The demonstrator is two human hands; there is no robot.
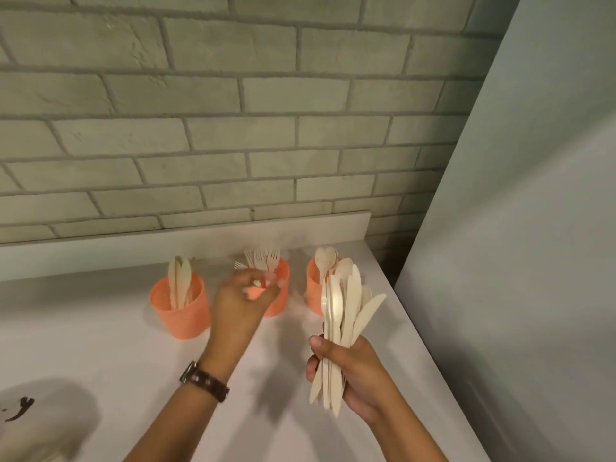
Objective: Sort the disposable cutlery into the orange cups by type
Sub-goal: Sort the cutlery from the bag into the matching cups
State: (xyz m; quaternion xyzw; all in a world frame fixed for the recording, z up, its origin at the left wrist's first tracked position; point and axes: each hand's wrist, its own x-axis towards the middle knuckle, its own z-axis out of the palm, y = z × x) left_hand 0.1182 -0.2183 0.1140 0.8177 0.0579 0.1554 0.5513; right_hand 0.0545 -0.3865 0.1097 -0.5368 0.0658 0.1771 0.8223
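A bunch (343, 311) of cutlery is gripped in the right hand (353, 371), with the fingers curled tight round the handles. It is held up off the table (133, 345), likely so that one piece at a time can be picked from it. The tops are fanned out above the fingers, and the handle ends stick out below them.

The left hand (240, 295) is seen at the middle cup (278, 295). It is blurred, but its fingers are bunched close and a fork (238, 265) looks to be pinched in them. The prongs show just above the knuckles. The cup is right behind the fingertips; whether it is touched cannot be told.

Forks (263, 260) are stood in this cup, so the fork is likely being put with its own kind. Knives (178, 281) are kept in the left cup (181, 311), off to the left of the fingers. Spoons (328, 258) are kept in the right cup (313, 291), behind the bunch.
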